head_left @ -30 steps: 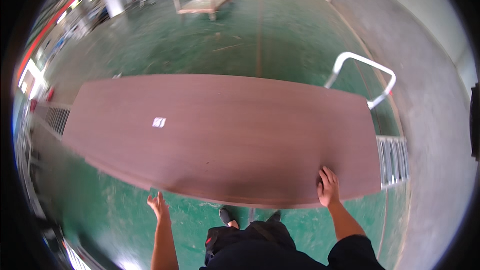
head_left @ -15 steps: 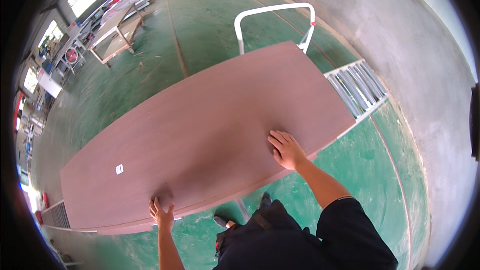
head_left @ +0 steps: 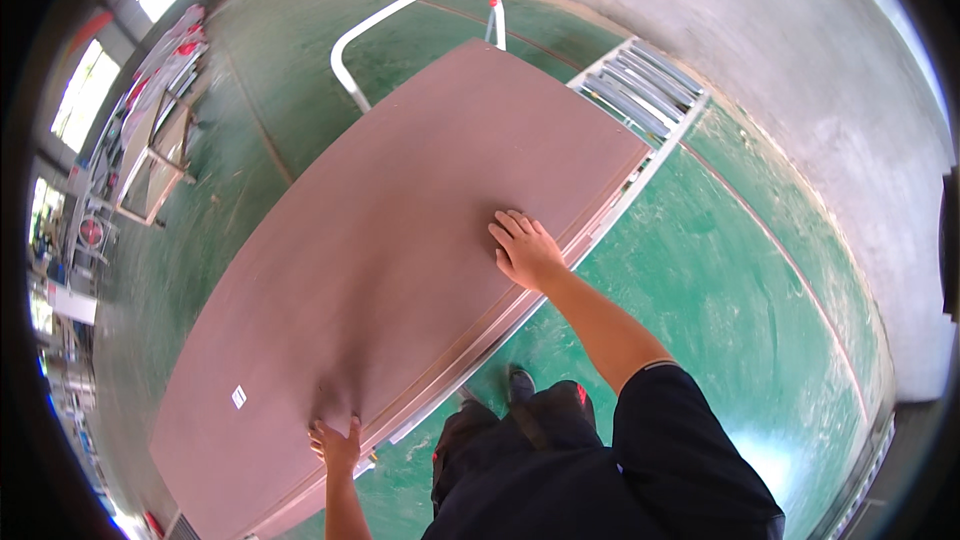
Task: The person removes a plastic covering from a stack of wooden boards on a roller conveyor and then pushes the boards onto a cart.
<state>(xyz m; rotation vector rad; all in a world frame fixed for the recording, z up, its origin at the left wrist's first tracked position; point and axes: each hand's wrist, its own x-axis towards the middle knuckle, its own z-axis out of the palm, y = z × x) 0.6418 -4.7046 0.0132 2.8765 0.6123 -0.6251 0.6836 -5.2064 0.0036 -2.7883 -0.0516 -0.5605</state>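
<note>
A large flat reddish-brown panel, like a door leaf, lies across a roller conveyor and stretches from far right to near left. A small white label is stuck near its left end. My right hand rests palm down near the panel's near long edge, fingers spread on the surface. Farther left along the same edge, my left hand lies with thumb and fingers apart. Below the top surface, the near side shows layered edges, so more than one panel may be stacked.
Metal rollers show past the panel's far end, with a side rail along the near side. A white tubular frame stands behind. Beyond are a wooden rack, a red fan and a grey wall at right.
My view has turned, so the panel slants more steeply. More of the conveyor's rail now shows along the panel's near edge. Both hands stay on the panel.
</note>
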